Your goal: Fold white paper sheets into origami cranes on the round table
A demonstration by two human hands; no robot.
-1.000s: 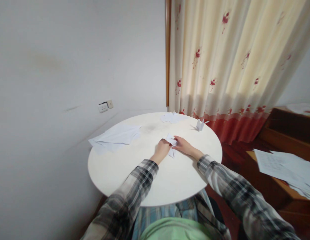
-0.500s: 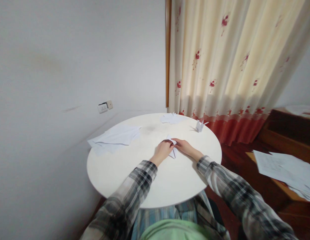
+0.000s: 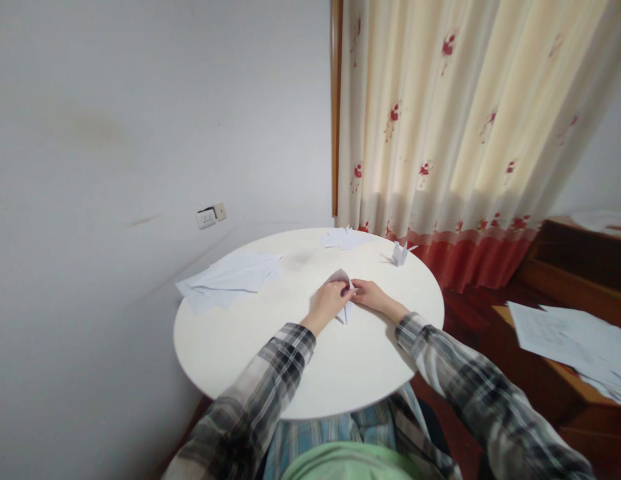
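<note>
A small folded piece of white paper is held over the middle of the round white table. My left hand grips it from the left, fingers closed and covering much of it. From the right, my right hand pinches its edge, fingertips close to those of the left. One flap of the paper stands up behind the left hand, and a pointed end shows below the fingers. A folded paper crane stands apart, near the table's right rear edge.
White paper sheets lie overlapping at the table's left. More paper lies at the back edge. A patterned curtain hangs behind, and a wall socket is at left. Written sheets rest on wooden furniture at right.
The paper's upper flap has lifted and opened up behind my left hand. Both hands have shifted only slightly, staying on the paper.
</note>
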